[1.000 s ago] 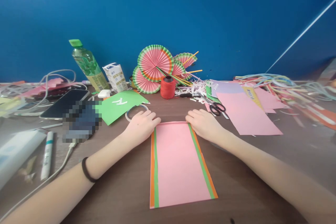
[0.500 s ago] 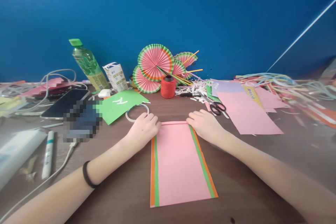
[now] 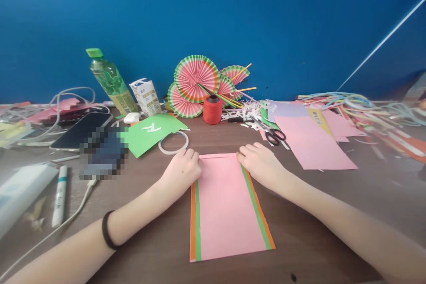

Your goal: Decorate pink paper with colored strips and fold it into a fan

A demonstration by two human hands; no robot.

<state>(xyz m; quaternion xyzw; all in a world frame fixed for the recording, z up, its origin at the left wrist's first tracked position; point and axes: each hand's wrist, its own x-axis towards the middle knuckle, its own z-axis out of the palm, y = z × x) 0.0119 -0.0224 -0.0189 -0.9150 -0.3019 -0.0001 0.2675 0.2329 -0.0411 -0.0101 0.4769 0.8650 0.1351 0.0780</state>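
A pink sheet of paper point(image 3: 229, 213) with green and orange strips down both sides lies flat on the brown table in front of me. Its far edge has a narrow fold running across. My left hand point(image 3: 182, 168) is closed on the far left corner, fingers curled over the fold. At the far right corner, my right hand point(image 3: 258, 163) grips the same edge with bent fingers. The fingertips of both hands are partly hidden. Just beyond my left hand lies a roll of tape point(image 3: 160, 145); black-handled scissors point(image 3: 275, 136) rest beyond the right.
Pleated paper fans point(image 3: 197, 79) lean by the blue wall behind a red thread spool point(image 3: 212, 110). A green bottle point(image 3: 111, 82), a carton point(image 3: 145, 97) and green paper point(image 3: 149, 135) stand or lie left. Pink paper point(image 3: 313, 144) lies right. A marker point(image 3: 60, 197) is near a cable.
My left hand has shifted slightly down and my right hand has moved a little, both still at the folded edge. The whole view has slid very slightly; the paper stays flat.
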